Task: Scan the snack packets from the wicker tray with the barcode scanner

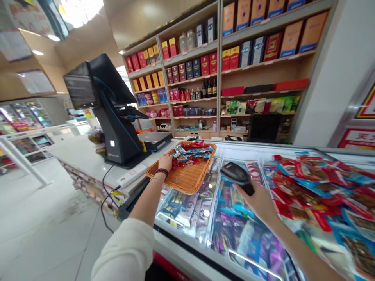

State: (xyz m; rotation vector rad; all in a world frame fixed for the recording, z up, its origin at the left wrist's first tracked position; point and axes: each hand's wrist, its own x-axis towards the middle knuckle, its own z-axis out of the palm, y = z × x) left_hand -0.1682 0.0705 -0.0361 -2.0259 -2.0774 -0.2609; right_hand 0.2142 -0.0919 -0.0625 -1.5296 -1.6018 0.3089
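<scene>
A shallow orange wicker basket (187, 180) rests at the near end of the counter, partly over the glass-topped freezer. Small red and blue wrapped snack packets (191, 151) lie heaped at its far side. My left hand (165, 161), with a beaded bracelet at the wrist, reaches over the left rim to the packets' left edge. Its fingers curl downward, and whatever is in them is hidden. Above the freezer glass, my right hand (258, 199) is wrapped round the handle of a black barcode scanner (236, 173), whose head points left toward the basket.
Many red and blue snack bags (310, 179) cover the right of the freezer (181, 234). A black checkout terminal (117, 128) stands on the white counter (79, 150), with a white strip (132, 175) and black cable (103, 191) nearby. Shelves of boxes (191, 78) rise behind.
</scene>
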